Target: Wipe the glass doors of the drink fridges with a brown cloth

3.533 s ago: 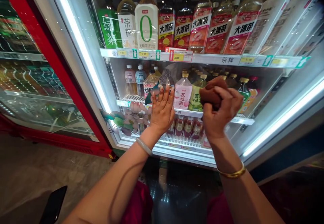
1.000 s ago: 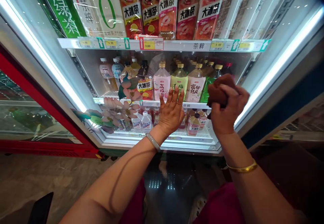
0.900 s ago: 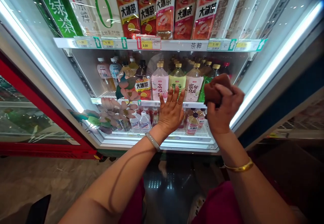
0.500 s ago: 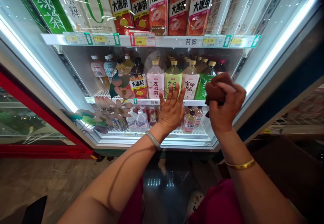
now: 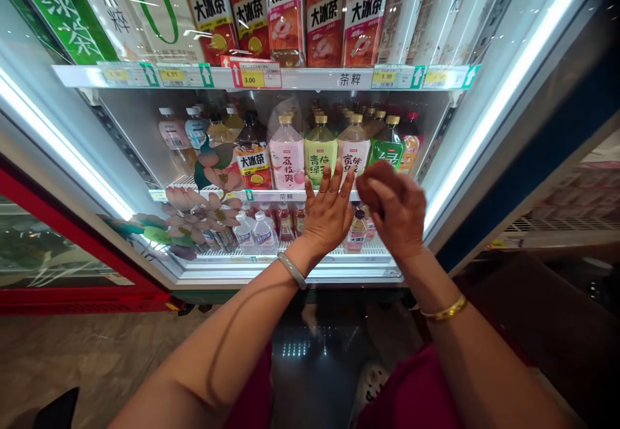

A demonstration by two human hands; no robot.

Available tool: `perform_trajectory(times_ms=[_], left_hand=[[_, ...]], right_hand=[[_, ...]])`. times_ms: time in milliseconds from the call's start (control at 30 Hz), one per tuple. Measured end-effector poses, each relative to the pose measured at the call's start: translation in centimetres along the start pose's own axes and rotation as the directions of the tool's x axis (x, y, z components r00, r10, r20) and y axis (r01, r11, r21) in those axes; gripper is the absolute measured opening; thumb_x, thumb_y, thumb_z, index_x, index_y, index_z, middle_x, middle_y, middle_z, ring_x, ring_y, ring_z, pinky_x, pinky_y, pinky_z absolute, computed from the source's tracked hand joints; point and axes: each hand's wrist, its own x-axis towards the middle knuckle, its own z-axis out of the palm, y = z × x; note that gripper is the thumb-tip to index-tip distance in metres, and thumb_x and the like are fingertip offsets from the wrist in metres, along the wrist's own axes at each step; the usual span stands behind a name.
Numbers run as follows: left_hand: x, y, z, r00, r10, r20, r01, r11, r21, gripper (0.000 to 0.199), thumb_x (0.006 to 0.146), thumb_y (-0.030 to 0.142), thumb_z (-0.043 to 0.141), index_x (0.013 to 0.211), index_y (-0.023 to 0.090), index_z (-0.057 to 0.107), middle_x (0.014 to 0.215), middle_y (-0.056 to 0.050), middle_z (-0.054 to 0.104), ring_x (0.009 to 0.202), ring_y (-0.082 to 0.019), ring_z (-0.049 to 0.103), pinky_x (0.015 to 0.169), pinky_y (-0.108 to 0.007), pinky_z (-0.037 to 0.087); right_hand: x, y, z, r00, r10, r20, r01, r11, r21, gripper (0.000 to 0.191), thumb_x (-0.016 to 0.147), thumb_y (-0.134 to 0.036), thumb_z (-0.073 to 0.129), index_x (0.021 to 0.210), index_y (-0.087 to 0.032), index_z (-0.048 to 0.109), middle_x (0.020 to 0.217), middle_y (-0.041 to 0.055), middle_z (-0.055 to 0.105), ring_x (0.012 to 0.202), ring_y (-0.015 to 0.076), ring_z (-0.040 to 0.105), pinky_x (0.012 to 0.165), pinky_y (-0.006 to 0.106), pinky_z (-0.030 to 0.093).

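My left hand [image 5: 327,216] lies spread with its palm against the clear glass front of a drinks cooler, a pale bangle at its wrist. Just to the right, my right hand [image 5: 404,219] is closed around a bunched brown cloth [image 5: 380,187] at the glass; the fingers and cloth are blurred. Behind the glass, a yellow-green bottle [image 5: 320,148] and a pink bottle [image 5: 287,151] stand near my left hand. A green-labelled bottle [image 5: 387,141] shows just above the cloth.
Flower decals [image 5: 206,216] decorate the glass at the left. Several tea bottles stand on the upper shelf [image 5: 310,79], with price tags along its edge. A red-framed cooler [image 5: 72,296] is at the left. Below lie the floor [image 5: 116,351] and a light shoe [image 5: 371,387].
My right hand has moved left with the cloth, closer to my left hand. My left hand keeps its place in the picture while the cooler has shifted slightly left in view.
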Motion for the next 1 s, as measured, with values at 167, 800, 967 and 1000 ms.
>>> perform_trajectory(times_ms=[167,800,967,1000], left_hand=[[0.1,0.3,0.1,0.999,-0.018,0.029,0.018,1.0,0.015,0.084,0.095,0.019,0.049,0.168,0.019,0.008,0.174,-0.013,0.015,0.163,-0.029,0.004,0.127,-0.058,-0.017],[0.1,1.2,0.8,0.998,0.049,0.035,-0.049,0.999,-0.005,0.088,0.094,0.021,0.051,0.168,0.018,0.003,0.174,-0.013,0.015,0.163,-0.026,0.001,0.126,-0.056,-0.021],[-0.1,1.1,0.8,0.999,0.036,0.012,-0.036,0.999,-0.01,0.088,0.094,0.021,0.05,0.167,0.012,0.002,0.173,-0.017,0.017,0.163,-0.025,0.002,0.129,-0.053,-0.016],[-0.1,1.1,0.8,0.999,0.046,0.015,-0.045,0.999,-0.004,0.088,0.094,0.021,0.05,0.168,0.013,0.003,0.173,-0.016,0.017,0.163,-0.024,0.001,0.129,-0.052,-0.016]], right_hand=[[1.5,3.7,-1.1,0.93,0.303,-0.208,-0.31,0.951,0.0,0.071,0.077,-0.012,0.063,0.145,-0.028,0.051,0.138,0.015,0.041,0.131,0.0367,0.049,0.105,0.061,0.047],[-0.4,0.3,0.3,0.959,0.265,-0.098,-0.262,0.964,0.038,0.07,0.079,-0.022,0.066,0.146,-0.028,0.046,0.142,0.0158,0.041,0.132,0.0369,0.047,0.105,0.06,0.047],[-1.2,-1.0,0.6,0.999,0.025,0.031,-0.024,1.0,-0.01,0.057,0.082,-0.028,0.069,0.136,-0.034,0.054,0.141,0.0108,0.044,0.121,0.03,0.056,0.099,0.047,0.051],[-1.1,0.1,0.4,1.0,0.014,0.008,-0.013,1.0,-0.013,0.058,0.08,-0.026,0.071,0.135,-0.034,0.055,0.14,0.0103,0.045,0.121,0.0301,0.056,0.098,0.047,0.052]])
